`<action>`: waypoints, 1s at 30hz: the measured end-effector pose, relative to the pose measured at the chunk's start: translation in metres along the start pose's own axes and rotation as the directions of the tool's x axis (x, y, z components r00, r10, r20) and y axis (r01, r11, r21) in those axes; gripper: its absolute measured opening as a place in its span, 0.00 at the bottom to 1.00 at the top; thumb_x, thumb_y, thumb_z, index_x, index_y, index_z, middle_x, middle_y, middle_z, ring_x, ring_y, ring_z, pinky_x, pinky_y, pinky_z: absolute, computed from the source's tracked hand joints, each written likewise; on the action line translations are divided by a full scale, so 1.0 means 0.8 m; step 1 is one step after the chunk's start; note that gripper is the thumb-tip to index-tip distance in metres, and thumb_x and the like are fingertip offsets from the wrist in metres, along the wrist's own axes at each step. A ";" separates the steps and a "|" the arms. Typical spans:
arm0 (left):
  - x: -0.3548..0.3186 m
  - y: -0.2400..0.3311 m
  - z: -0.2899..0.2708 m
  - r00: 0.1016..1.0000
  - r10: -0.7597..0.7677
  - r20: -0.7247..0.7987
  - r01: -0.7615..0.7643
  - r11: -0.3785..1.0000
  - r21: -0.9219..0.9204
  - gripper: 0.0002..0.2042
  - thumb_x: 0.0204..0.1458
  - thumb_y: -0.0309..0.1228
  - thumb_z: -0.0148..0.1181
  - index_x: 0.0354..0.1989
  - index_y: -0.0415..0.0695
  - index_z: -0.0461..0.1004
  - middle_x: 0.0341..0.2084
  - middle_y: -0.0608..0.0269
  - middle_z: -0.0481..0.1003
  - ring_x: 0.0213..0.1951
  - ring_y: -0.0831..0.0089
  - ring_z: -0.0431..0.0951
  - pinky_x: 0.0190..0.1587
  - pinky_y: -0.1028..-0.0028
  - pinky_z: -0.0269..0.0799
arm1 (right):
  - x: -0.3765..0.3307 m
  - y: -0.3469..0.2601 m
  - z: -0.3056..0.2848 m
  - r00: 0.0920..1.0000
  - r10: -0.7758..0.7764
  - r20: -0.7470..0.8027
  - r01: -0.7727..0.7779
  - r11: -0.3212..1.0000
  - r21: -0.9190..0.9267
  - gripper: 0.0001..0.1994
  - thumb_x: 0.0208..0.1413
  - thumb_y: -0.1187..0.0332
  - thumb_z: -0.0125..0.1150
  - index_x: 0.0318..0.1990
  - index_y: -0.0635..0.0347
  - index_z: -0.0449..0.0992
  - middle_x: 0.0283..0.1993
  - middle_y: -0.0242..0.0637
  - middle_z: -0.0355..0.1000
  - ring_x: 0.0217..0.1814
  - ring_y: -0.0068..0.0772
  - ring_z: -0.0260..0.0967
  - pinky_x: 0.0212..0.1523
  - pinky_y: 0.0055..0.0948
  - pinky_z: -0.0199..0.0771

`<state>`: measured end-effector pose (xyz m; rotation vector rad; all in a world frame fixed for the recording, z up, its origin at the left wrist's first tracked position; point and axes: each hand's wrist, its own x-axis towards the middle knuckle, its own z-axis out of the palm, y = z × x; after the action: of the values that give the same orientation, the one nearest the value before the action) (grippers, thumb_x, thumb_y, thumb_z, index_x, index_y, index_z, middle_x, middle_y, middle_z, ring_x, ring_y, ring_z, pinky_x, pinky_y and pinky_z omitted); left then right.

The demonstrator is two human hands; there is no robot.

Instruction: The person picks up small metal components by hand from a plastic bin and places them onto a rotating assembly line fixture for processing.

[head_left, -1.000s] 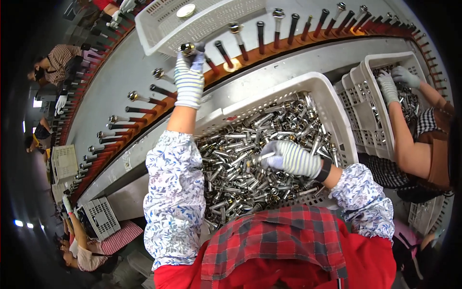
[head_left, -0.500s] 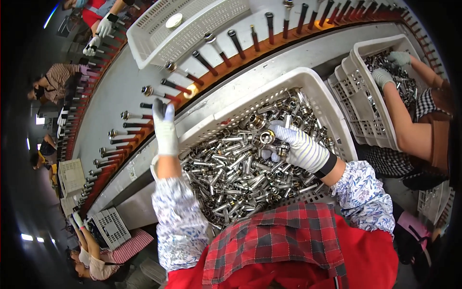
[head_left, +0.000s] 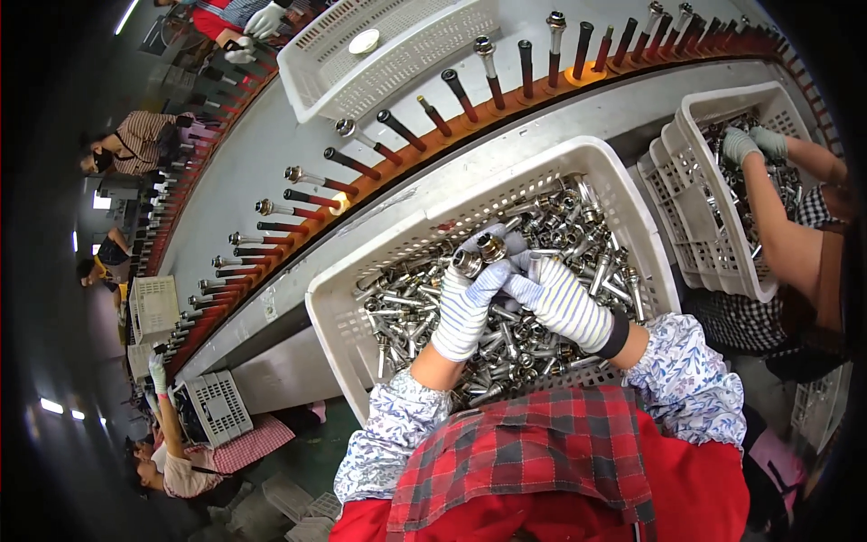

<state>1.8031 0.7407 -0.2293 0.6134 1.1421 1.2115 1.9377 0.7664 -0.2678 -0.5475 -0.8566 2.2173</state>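
Note:
A white slotted crate (head_left: pixel 506 185) in front of me is heaped with shiny metal fittings (head_left: pixel 406 307). Both my gloved hands meet above the heap. My left hand (head_left: pixel 465 307) pinches a metal fitting (head_left: pixel 467 263) at its fingertips. My right hand (head_left: pixel 551 294) grips several fittings (head_left: pixel 492 246), held right against the left hand's fingers. Beyond the crate a curved orange rail (head_left: pixel 424 154) carries a row of dark pegs (head_left: pixel 397 129), some of them with a fitting on top.
A second white crate (head_left: pixel 388 54) lies beyond the rail. At right a co-worker's gloved hands (head_left: pixel 754 144) dig in stacked white crates (head_left: pixel 695 208) of fittings. Other people sit along the rail's left side, with small crates (head_left: pixel 153 307) near them.
My left hand came back from the pegs on the rail down to the crate and now meets my right hand, which lifted fittings from the heap.

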 end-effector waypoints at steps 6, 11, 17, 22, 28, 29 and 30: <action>0.079 0.062 -0.019 0.848 0.500 -0.174 -0.442 0.850 0.288 0.25 0.51 0.42 0.62 0.50 0.38 0.65 0.35 0.56 0.77 0.32 0.70 0.78 0.37 0.75 0.73 | 0.018 -0.020 -0.034 0.979 0.199 0.042 -0.187 0.962 -0.197 0.15 0.60 0.63 0.53 0.48 0.64 0.71 0.28 0.26 0.69 0.26 0.14 0.68 0.27 0.14 0.68; 0.204 0.165 -0.108 0.633 0.755 -0.171 -0.602 0.619 0.504 0.13 0.49 0.23 0.61 0.44 0.39 0.73 0.37 0.62 0.77 0.35 0.76 0.76 0.36 0.78 0.72 | 0.044 -0.026 -0.032 0.954 0.296 0.037 -0.286 0.942 -0.174 0.14 0.60 0.63 0.53 0.50 0.59 0.70 0.37 0.27 0.68 0.34 0.15 0.68 0.32 0.14 0.70; 0.267 0.186 -0.200 0.566 0.804 -0.184 -0.585 0.549 0.597 0.16 0.47 0.20 0.63 0.45 0.41 0.70 0.34 0.65 0.76 0.34 0.76 0.76 0.38 0.77 0.72 | 0.086 -0.026 -0.048 0.967 0.255 -0.022 -0.255 0.950 -0.179 0.13 0.59 0.65 0.53 0.48 0.62 0.70 0.35 0.28 0.69 0.32 0.16 0.69 0.30 0.16 0.70; 0.259 0.193 -0.265 0.540 0.821 -0.187 -0.548 0.511 0.663 0.16 0.47 0.17 0.62 0.44 0.40 0.68 0.36 0.60 0.75 0.39 0.71 0.76 0.47 0.72 0.73 | 0.099 -0.015 -0.056 0.964 0.265 -0.033 -0.267 0.949 -0.169 0.13 0.59 0.66 0.52 0.48 0.63 0.70 0.33 0.28 0.69 0.33 0.17 0.69 0.32 0.16 0.70; 0.203 0.187 -0.284 0.579 0.705 -0.409 -0.423 0.689 0.589 0.17 0.51 0.33 0.62 0.47 0.39 0.70 0.42 0.57 0.73 0.42 0.72 0.73 0.50 0.70 0.72 | 0.089 -0.012 -0.043 0.969 0.247 -0.002 -0.246 0.968 -0.055 0.18 0.58 0.67 0.53 0.53 0.66 0.65 0.36 0.32 0.71 0.36 0.19 0.70 0.36 0.18 0.72; 0.185 0.184 -0.278 0.575 0.706 -0.415 -0.531 0.707 0.467 0.18 0.52 0.36 0.61 0.47 0.39 0.70 0.45 0.55 0.71 0.45 0.72 0.71 0.51 0.69 0.72 | 0.085 -0.012 -0.046 0.970 0.244 -0.004 -0.244 0.968 -0.055 0.18 0.58 0.67 0.53 0.53 0.66 0.65 0.36 0.32 0.71 0.36 0.19 0.70 0.36 0.18 0.72; 0.171 0.179 -0.270 0.583 0.656 -0.479 -0.525 0.755 0.394 0.20 0.55 0.40 0.56 0.48 0.36 0.68 0.48 0.53 0.68 0.51 0.68 0.68 0.52 0.64 0.72 | 0.083 -0.010 -0.052 0.983 0.184 0.012 -0.183 0.983 -0.031 0.19 0.57 0.67 0.54 0.54 0.66 0.64 0.36 0.33 0.71 0.36 0.19 0.70 0.37 0.19 0.72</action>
<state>1.5403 0.8700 -0.2297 0.8550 1.6893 1.9853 1.9208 0.8358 -0.3000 -0.6481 -0.8788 2.3804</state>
